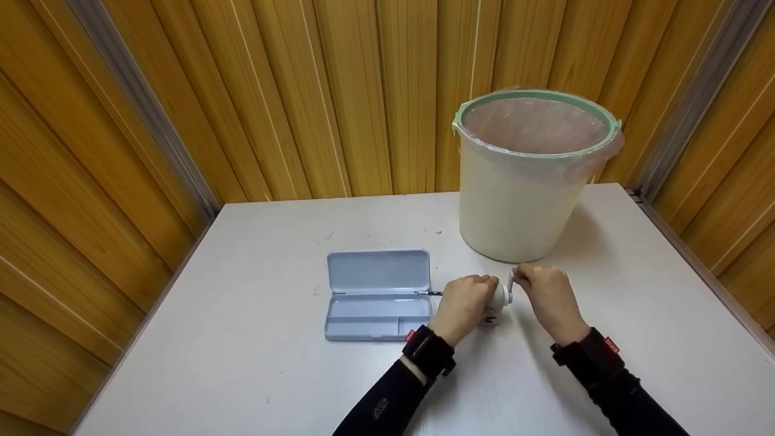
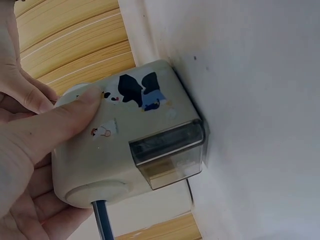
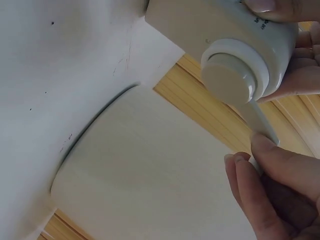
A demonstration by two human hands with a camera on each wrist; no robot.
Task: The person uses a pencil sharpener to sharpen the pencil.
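A white crank pencil sharpener (image 2: pixel 117 135) with cartoon stickers and a clear shavings drawer (image 2: pixel 170 155) stands on the table. My left hand (image 1: pixel 465 304) grips its body, thumb on one side and fingers round the other. From the sharpener's front a dark pencil (image 2: pixel 102 220) sticks out, pointing left toward the open pencil case in the head view. On the opposite side, my right hand (image 1: pixel 550 300) pinches the end of the crank handle (image 3: pixel 261 122) between thumb and fingers. The pencil's tip is hidden inside the sharpener.
A light blue pencil case (image 1: pixel 378 272) lies with its lid up, left of the sharpener. Behind the hands stands a large cream bucket (image 1: pixel 514 200) with a green rim and a pink liner bag. Wood-patterned walls (image 1: pixel 351 97) border the white table (image 1: pixel 260 266).
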